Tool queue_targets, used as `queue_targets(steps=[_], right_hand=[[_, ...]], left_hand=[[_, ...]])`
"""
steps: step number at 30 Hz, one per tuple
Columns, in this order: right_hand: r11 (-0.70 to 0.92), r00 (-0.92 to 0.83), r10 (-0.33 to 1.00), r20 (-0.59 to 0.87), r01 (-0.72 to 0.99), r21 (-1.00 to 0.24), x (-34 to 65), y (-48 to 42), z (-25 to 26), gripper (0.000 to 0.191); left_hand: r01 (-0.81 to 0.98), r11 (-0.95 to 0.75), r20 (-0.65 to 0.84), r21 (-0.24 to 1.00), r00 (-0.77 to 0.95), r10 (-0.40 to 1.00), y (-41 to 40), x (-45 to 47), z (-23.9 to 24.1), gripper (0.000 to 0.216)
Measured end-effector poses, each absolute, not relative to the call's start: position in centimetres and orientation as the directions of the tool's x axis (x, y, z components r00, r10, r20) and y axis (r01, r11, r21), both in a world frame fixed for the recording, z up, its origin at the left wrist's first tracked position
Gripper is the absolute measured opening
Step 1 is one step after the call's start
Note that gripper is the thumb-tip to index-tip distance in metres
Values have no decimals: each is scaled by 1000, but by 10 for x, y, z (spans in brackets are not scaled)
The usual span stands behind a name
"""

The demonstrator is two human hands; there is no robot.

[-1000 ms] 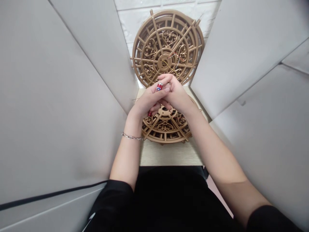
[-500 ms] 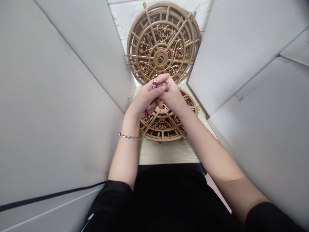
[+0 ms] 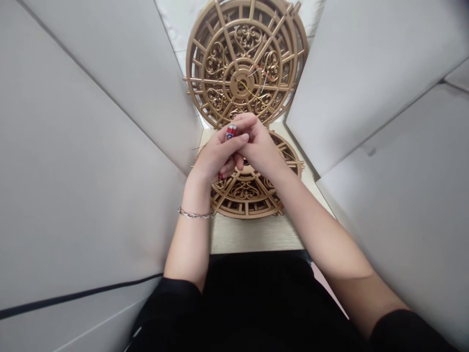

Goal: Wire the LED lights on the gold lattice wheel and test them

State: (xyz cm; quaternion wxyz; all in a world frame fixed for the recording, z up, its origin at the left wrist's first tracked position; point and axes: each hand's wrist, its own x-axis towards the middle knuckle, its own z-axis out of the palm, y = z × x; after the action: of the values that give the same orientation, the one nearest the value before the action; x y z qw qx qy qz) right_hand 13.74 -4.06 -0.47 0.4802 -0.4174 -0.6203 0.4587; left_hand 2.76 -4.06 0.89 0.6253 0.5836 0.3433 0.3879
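Note:
Both hands come together above the lower gold round lattice [image 3: 246,210]. My left hand [image 3: 214,155] is closed around a slim red tube [image 3: 231,131] with a silver end and a blue-and-white mark. Its thumb lies across the tube, and a bit of red shows below the fingers. My right hand [image 3: 261,149] is clasped against the left, its fingers curled and overlapping the left fingers. What lies inside its grip, if anything, is hidden. The hands cover the lattice's centre.
Behind the hands stand larger gold round lattices [image 3: 216,58], stacked upright, with thin yellow, red and white wires near the hub. A pale wooden board [image 3: 252,234] carries the lower lattice. Grey-white panels [image 3: 91,146] rise close on both sides. A black cord [image 3: 80,295] runs at lower left.
The view has shifted slightly, so the upright lattices look a little larger and higher. Both hands stay clasped; the red tube sits slightly lower and further left.

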Motion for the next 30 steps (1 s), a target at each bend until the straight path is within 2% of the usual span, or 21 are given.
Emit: queue_targets(steps=[4,11,16,22,27,30], right_hand=[[210,-180,965,190,95,-973,140,-39,-5,26],[215,-213,956,203,35,-976,137,-39,-9,29],[270,-211,942,262,6,-963,140,-41,-6,31],[273,-151,955,257,96,-957,134,-40,-6,34],[261,-173,957,233,164,-951,131,-35,-6,29],[270,-213,949,231,177,-946,129,-32,-2,26]], left_hand=[[-92,47,8,995,523,852,-38,26,8,46],[-78,58,-12,995,492,871,-37,25,7,48],[-55,53,-21,997,469,883,-39,27,7,45],[-109,21,25,994,408,913,-40,28,8,36],[-151,56,4,987,367,930,-41,25,7,31],[-182,-32,102,983,390,915,-39,21,6,27]])
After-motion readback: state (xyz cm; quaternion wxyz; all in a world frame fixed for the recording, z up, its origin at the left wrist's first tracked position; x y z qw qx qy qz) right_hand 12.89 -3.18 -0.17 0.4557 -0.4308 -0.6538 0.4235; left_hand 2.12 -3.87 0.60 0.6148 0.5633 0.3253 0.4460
